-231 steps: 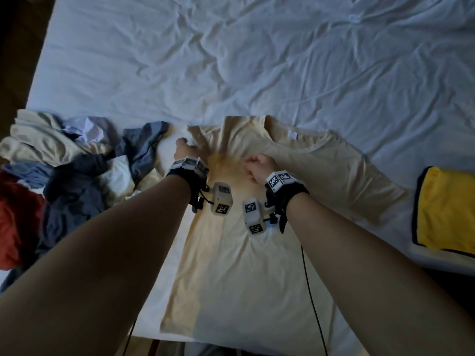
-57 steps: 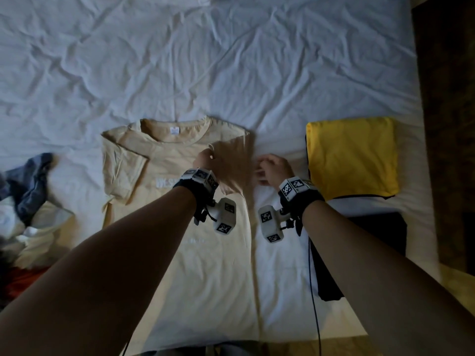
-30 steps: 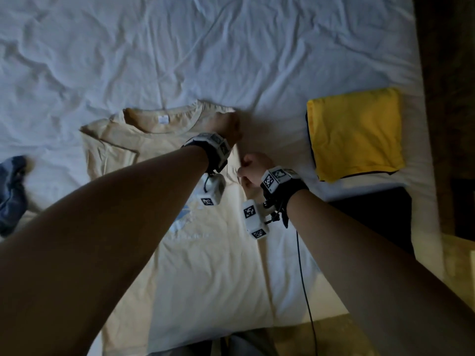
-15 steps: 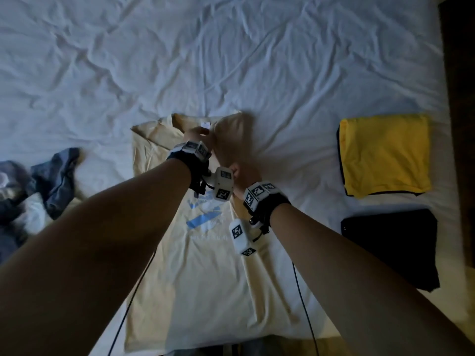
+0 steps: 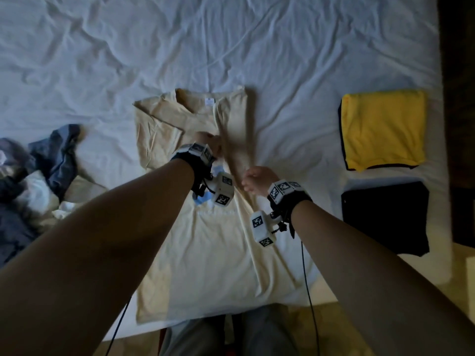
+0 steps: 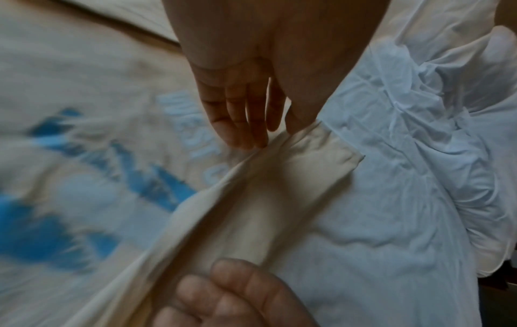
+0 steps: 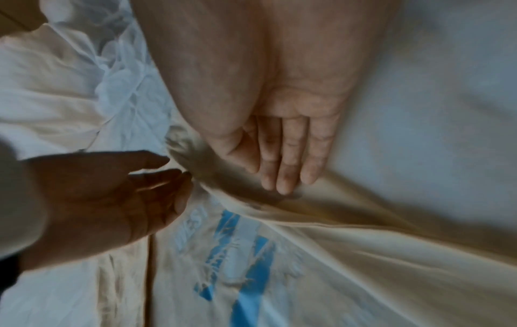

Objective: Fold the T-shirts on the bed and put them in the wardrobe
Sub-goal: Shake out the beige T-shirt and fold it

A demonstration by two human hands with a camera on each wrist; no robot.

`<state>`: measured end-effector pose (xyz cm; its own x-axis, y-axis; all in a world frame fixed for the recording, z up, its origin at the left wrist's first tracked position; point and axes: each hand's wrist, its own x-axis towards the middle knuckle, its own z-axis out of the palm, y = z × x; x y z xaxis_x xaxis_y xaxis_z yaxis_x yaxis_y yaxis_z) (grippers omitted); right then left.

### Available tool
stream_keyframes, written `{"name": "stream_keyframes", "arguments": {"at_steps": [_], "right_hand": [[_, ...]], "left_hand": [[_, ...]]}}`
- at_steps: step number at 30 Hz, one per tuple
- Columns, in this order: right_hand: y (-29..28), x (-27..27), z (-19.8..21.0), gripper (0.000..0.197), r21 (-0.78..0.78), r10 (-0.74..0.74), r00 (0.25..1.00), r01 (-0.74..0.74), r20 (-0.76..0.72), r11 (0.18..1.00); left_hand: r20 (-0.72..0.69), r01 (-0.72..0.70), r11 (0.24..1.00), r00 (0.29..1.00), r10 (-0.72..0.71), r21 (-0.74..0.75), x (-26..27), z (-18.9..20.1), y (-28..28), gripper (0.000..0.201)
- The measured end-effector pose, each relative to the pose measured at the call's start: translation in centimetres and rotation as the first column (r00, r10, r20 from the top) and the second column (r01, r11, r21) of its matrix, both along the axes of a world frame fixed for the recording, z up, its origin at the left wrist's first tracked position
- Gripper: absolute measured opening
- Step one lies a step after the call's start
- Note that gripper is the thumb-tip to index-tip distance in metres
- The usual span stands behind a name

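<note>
Both hands on cream T-shirt on bed: L hand pinches folded sleeve, R hand grips side fold.

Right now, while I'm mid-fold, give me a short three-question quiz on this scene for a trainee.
1. True or false: the yellow T-shirt on the bed is already folded.
2. The left hand and right hand hold the cream T-shirt at: A. the side on the person's right; B. its bottom hem; C. its collar.
3. Fill in: the pile of unfolded clothes lies to the person's ____.

Key: 1 true; 2 A; 3 left.
</note>
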<state>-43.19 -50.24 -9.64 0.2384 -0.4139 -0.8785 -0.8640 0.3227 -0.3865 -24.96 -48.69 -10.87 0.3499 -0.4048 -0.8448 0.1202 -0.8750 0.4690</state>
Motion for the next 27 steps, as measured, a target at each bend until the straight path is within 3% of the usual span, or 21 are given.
{"name": "stream_keyframes", "arguments": {"at_steps": [2, 3, 10, 13, 19, 23, 27], "right_hand": [[1.8, -2.2, 0.4, 0.018, 0.015, 0.096, 0.993, -0.095, -0.072, 0.995], [2.8, -3.4, 0.7, 0.017, 0.035, 0.104, 0.990, -0.101, -0.096, 0.994], [8.5, -10.0, 1.0, 0.025, 0.161, 0.090, 0.976, -0.058, -0.199, 0.985], [10.2, -11.8, 0.8, 0.021, 0.154, 0.165, 0.962, -0.133, -0.218, 0.979], [12.9, -15.2, 1.3, 0.022, 0.094, 0.297, 0.943, -0.285, -0.153, 0.954], [15.3, -16.9, 1.3, 0.057, 0.012, 0.322, 0.947, -0.321, -0.018, 0.947], [17.6, -17.5, 2.0, 0.069, -0.069, 0.378, 0.926, -0.375, 0.026, 0.924]], "left_hand": [[-0.134, 0.043, 0.997, 0.990, -0.034, 0.069, -1.6, 0.3, 2.3, 0.025], [-0.182, -0.007, 0.997, 0.983, 0.021, 0.078, -2.4, 0.9, 3.5, 0.029], [-0.200, -0.100, 0.993, 0.974, 0.111, 0.060, -6.0, 0.8, 11.3, 0.022], [-0.228, -0.157, 0.986, 0.959, 0.166, 0.057, -7.3, 0.9, 13.9, 0.024], [-0.241, -0.132, 0.991, 0.962, 0.131, 0.011, -10.5, 1.4, 18.8, 0.010], [-0.252, -0.143, 0.990, 0.957, 0.142, 0.016, -13.4, 1.5, 21.7, 0.010], [-0.302, -0.206, 0.975, 0.928, 0.221, 0.079, -16.3, 1.7, 24.5, 0.011]]}}
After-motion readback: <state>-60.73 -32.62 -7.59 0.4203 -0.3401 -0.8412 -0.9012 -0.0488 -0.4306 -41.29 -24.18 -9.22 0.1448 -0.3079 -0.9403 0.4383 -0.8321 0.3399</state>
